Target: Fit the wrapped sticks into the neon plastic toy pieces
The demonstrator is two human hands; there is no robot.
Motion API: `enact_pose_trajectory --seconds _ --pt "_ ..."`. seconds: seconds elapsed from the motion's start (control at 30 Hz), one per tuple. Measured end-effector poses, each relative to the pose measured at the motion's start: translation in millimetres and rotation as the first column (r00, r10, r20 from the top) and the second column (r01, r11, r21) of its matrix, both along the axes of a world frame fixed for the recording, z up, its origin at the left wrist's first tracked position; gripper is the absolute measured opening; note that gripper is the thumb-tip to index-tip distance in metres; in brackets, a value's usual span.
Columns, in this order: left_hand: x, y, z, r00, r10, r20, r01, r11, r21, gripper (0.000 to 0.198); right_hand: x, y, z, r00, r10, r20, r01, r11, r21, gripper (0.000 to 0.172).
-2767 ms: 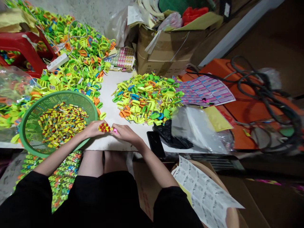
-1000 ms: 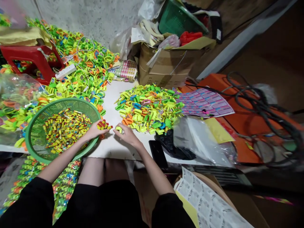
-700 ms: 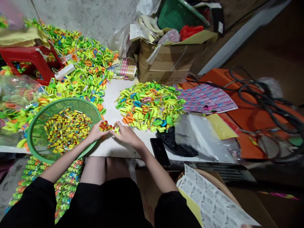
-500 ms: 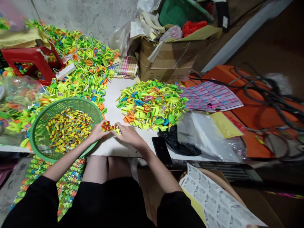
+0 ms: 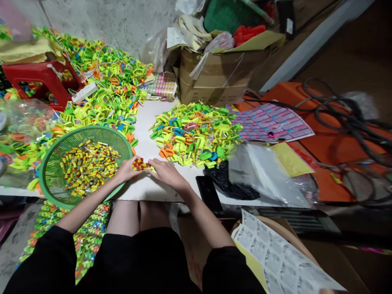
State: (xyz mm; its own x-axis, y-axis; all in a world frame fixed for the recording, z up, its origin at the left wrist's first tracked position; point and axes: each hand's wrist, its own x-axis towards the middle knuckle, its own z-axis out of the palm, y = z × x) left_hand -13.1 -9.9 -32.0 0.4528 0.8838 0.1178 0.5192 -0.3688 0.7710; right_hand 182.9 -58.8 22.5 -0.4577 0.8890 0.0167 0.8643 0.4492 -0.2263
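My left hand (image 5: pixel 128 170) is closed around a bunch of small yellow-and-red pieces (image 5: pixel 140 164), just right of a green mesh basket (image 5: pixel 43 179). Many similar small yellow-and-red pieces (image 5: pixel 88 167) lie loose inside that basket. Against the right end of the bunch, my right hand (image 5: pixel 162 171) is pinched, with a bit of yellow-green showing at its fingertips; its exact shape is too small to make out. Beyond my hands a heap of bright plastic pieces (image 5: pixel 196 134), mostly yellow and green with orange and blue ones, covers part of the white table (image 5: pixel 143 122).
A larger heap of plastic pieces (image 5: pixel 113 81) spreads at the back left, by a red stool (image 5: pixel 33 79) and a power strip (image 5: pixel 85 93). A dark phone (image 5: pixel 208 194) and clear plastic bags (image 5: pixel 266 171) lie at the right. Behind stands a cardboard box (image 5: pixel 214 75).
My two hands stay close together at the bunch, and the right fingers have shifted slightly. The view has moved a little; the basket and heaps look the same.
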Motion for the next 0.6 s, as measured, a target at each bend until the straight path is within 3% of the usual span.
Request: enact_pose_trajectory --seconds 0.17,0.4,0.6 --pt "-1.7 2.7 1.9 0.997 -0.057 -0.061 0.057 0.998 0.0 0.038 6.8 -2.6 4.8 0.997 0.08 -0.003 -0.08 0.997 -0.01 0.025" --pt "-1.5 2.5 5.7 0.981 -0.138 -0.139 0.143 0.989 0.029 0.032 2.5 -4.3 10.1 0.993 0.072 0.093 -0.068 0.997 -0.042 0.029" --pt "-4.3 2.4 7.9 0.975 -0.193 -0.106 0.196 0.981 0.013 0.026 4.5 2.0 3.9 0.993 0.104 0.06 -0.101 0.993 -0.053 0.025"
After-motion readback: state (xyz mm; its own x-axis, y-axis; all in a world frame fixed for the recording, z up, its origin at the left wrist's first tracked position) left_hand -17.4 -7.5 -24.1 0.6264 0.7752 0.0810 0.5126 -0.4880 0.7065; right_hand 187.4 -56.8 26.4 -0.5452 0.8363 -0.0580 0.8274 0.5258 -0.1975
